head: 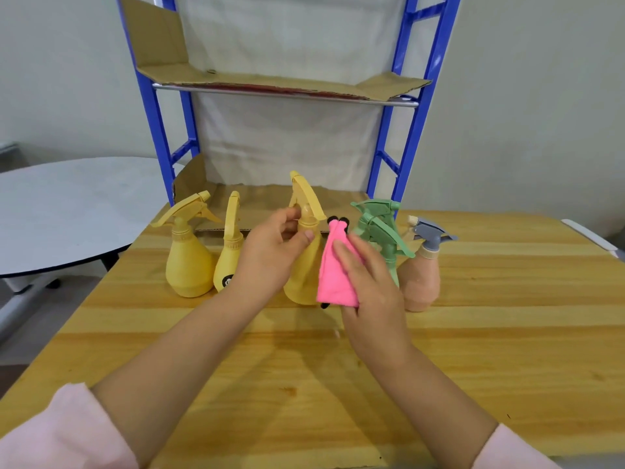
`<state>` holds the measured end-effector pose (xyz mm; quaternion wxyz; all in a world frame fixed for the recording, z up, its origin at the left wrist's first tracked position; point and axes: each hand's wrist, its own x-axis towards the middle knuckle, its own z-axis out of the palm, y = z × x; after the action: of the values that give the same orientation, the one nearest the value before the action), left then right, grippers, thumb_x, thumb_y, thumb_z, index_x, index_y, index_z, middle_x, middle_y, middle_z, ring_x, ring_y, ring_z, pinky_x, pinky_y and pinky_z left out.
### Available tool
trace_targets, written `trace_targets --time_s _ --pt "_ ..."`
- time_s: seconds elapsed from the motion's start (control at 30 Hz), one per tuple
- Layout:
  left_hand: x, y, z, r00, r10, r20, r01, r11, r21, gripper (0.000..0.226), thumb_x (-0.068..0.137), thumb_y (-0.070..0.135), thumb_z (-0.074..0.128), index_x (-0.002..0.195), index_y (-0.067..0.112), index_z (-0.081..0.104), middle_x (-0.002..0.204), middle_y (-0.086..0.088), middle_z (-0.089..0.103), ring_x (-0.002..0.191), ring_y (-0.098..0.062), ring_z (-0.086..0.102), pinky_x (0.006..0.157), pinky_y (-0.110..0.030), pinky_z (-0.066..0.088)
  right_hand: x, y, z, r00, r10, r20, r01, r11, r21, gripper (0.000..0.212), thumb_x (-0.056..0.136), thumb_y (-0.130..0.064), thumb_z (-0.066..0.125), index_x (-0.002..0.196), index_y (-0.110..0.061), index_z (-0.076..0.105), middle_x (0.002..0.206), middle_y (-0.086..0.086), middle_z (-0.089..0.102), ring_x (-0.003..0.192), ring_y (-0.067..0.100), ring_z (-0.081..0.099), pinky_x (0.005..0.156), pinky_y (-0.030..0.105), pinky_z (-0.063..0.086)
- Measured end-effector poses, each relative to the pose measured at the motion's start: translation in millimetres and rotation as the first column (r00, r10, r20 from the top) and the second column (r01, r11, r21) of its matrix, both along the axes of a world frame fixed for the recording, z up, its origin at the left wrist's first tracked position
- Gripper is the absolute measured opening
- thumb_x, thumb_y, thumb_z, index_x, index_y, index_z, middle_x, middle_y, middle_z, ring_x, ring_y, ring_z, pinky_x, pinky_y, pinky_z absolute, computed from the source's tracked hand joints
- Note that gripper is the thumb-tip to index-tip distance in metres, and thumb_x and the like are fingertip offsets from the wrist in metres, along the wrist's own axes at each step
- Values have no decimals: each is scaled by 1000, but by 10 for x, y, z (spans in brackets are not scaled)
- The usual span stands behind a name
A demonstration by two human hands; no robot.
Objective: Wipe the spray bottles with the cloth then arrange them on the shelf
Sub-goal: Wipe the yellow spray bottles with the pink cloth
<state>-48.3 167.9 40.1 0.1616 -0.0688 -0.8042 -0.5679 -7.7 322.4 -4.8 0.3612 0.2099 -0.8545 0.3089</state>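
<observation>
- Wiping is the step in hand: the left hand (274,252) grips the neck of a yellow spray bottle (304,282) just under its trigger, and the right hand (368,292) lays the pink cloth (334,275) against the bottle's side.
- The right hand's fingers lie fairly straight over the cloth, pressing it on rather than bunching it; its thumb is hidden, so I cannot tell whether it pinches from behind.
- The held bottle is at the middle of the row, over the wooden table (507,333) and in front of the blue shelf (419,106); whether its base touches the table is not clear.
- As I judge it, the task is at an early stage: no bottle stands on the shelf's cardboard-lined levels.
- The next move probably calls for rubbing the cloth down and round the body while the left hand steadies or turns the neck, then lifting the bottle onto the shelf without knocking its neighbours, which stand close on both sides.
- Yellow bottles: three, with the other two (187,262) (228,265) just to the left of the held one.
- Green spray heads (375,208): two show, one behind the other, so likely two green bottles, their bodies mostly hidden by the right hand.
- Peach bottle (422,286) with a grey head: one, at the right end.
- Cloths: one.
</observation>
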Motion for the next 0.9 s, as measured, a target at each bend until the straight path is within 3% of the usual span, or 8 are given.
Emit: trace_targets --time_s 0.1,0.17,0.3,0.4,0.5,0.6,0.73,0.9 --pt "34 -34 22 1000 7 -26 -7 1000 -8 32 85 21 66 117 22 64 103 4 71 95 -9 65 90 -39 52 -50 -124 -79 998 -7 -61 19 981 192 65 80 -7 64 141 -4 40 146 21 33 135 31 31 107 45 39" --pt "61 -58 39 1000 0 -28 0 1000 7 22 85 18 65 97 37 68 92 11 72 89 -8 66 88 -41 52 -55 -193 -127 998 -29 -48 41 965 260 77 77 -16 71 143 -2 34 149 18 24 139 34 24 109 50 35" --pt "91 -75 56 999 23 38 -27 996 90 17 83 20 67 96 32 69 92 8 72 91 -10 66 92 -42 51 49 -320 -141 995 -89 41 70 938 339 95 85 -70 33 149 -1 17 156 20 11 145 34 8 117 50 18" --pt "115 -89 58 997 24 71 -32 993 112 23 84 23 67 106 22 68 97 5 72 94 -11 65 91 -43 52 84 -338 -129 997 -64 31 52 953 299 77 95 -61 11 150 -8 18 157 14 16 145 31 14 114 49 21" --pt "155 -118 84 996 30 88 -39 994 101 31 84 26 66 114 18 65 100 5 70 96 -11 64 90 -42 52 38 -336 -87 985 -163 -49 170 941 293 60 96 -44 32 147 -15 25 152 5 31 136 23 29 104 42 27" --pt "197 -117 120 996 38 80 -45 995 86 28 84 25 67 112 20 65 98 7 70 93 -9 64 90 -40 52 13 -383 -53 952 -292 -95 307 904 298 71 84 -46 45 144 -11 30 142 6 47 127 22 36 102 40 26" --pt "253 -84 149 997 30 73 -35 997 66 30 80 33 66 109 22 67 96 7 71 92 -11 66 87 -45 53 -3 -461 -31 930 -351 -106 366 874 320 91 74 -57 55 143 -4 30 142 12 45 132 29 40 108 45 32" --pt "304 -42 143 997 57 55 -60 997 43 25 75 36 65 99 29 67 91 10 72 88 -10 66 85 -44 53 -9 -508 38 923 -382 -34 373 872 317 110 60 -62 68 141 1 28 137 17 49 125 32 51 95 45 49"
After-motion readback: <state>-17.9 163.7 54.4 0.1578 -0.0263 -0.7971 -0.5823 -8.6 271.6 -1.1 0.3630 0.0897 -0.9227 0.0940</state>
